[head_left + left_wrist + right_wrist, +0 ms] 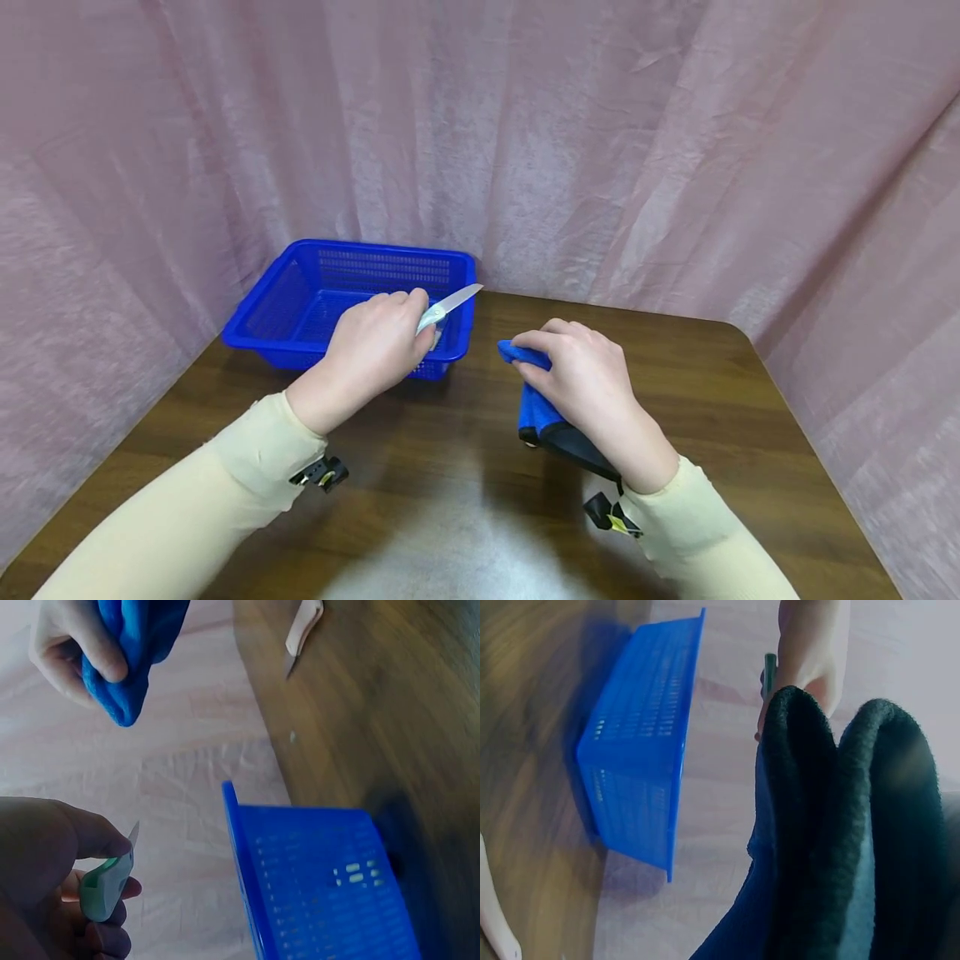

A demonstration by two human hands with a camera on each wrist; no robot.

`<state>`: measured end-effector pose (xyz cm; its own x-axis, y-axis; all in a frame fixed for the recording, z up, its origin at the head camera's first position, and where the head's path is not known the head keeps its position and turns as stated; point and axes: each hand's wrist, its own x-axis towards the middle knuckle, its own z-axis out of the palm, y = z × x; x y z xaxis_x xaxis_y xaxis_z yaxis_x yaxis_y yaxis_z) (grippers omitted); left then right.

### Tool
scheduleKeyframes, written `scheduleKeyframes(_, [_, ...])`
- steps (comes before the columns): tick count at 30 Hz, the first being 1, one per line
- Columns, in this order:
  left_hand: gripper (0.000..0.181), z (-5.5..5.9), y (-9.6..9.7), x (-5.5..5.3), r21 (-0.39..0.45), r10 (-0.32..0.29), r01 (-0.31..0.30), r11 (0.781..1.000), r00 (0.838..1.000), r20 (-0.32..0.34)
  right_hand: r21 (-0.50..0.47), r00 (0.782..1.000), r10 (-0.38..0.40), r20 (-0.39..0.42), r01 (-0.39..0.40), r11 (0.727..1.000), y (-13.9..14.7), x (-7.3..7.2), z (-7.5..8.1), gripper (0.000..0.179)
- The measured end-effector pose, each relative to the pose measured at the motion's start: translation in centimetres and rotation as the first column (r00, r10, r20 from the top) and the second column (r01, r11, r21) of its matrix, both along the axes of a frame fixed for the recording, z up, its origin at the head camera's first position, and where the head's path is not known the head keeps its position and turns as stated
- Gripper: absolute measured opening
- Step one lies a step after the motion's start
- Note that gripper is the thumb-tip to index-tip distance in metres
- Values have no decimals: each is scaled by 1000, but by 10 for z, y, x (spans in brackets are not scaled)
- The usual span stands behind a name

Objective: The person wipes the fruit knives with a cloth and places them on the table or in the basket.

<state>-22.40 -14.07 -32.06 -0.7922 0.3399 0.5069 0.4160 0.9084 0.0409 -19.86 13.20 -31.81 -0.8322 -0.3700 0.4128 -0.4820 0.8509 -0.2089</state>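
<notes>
My left hand (pixel 381 337) grips a small knife (pixel 457 301) by its pale green handle, above the right end of the blue basket (pixel 348 243). Its bare blade points up and away to the right. My right hand (pixel 581 371) pinches a blue cloth (pixel 536 408) with a black edge between thumb and fingers, and the cloth hangs in folds over the table. A second knife (pixel 301 630) with a pale handle lies on the table in the left wrist view. From the head, the cloth and right hand hide most of it.
The plastic basket with mesh walls stands at the back left of the brown wooden table (pixel 675 400). A small pale thing (pixel 437 337) shows inside it, partly hidden by the left hand. Pink curtains (pixel 525 150) hang behind and beside the table.
</notes>
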Motion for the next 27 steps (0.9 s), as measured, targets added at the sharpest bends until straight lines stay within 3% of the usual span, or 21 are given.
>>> scheduleKeyframes(6, [23,4,-8,-13,-13,55,-54,998,995,83,-6,999,49,-10,-49,999,-12,-5,4,18])
scheduleKeyframes(15, [23,2,-24,-37,-16,116,-115,993,980,163,2,996,90,-4,-90,996,-28,-15,7,20])
scheduleKeyframes(19, [21,1,-30,-49,-28,151,-149,989,961,231,3,994,106,1,-106,994,-33,-19,6,19])
scheduleKeyframes(27, [21,-8,-41,-69,-81,230,-215,973,908,351,0,992,118,34,-118,993,-40,-25,4,20])
